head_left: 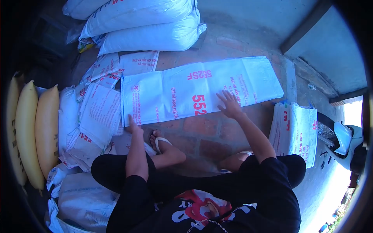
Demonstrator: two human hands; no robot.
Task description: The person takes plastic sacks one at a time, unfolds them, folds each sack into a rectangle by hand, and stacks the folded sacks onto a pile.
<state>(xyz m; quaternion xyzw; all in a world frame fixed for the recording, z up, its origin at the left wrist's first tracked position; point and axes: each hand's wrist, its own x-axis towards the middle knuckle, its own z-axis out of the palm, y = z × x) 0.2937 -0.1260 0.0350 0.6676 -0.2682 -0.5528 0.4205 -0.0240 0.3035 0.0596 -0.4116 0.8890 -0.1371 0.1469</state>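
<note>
Clearly, at the far left, plump yellow sacks (47, 134) with dark print stand side by side, next to a filled white sack (68, 116). Below them sits a bulky whitish bag (85, 198). Just right of these, flat white sacks with red print (99, 106) lie in an untidy, overlapping pile, and beyond them, at the top, large stuffed white sacks (149, 34) are stacked on one another.

The left hand (134, 126) is at the near left corner of a long, flat white plastic sack with red lettering (167, 91); whether its fingers pinch the edge or only rest there, I cannot tell. This long sack lies spread crosswise on the reddish brick floor (200, 130), in front of the seated person, its right end angled farther away than its left. A few crease lines cross it. The right hand (231, 106) is open, palm down and fingers spread, over the sack's near side, right of the large red digits.

Farther right, near the person's right knee, is a neat stack of folded white sacks with red print (294, 134). Beside it, a light-coloured motorbike (342, 139) is partly in view.
</note>
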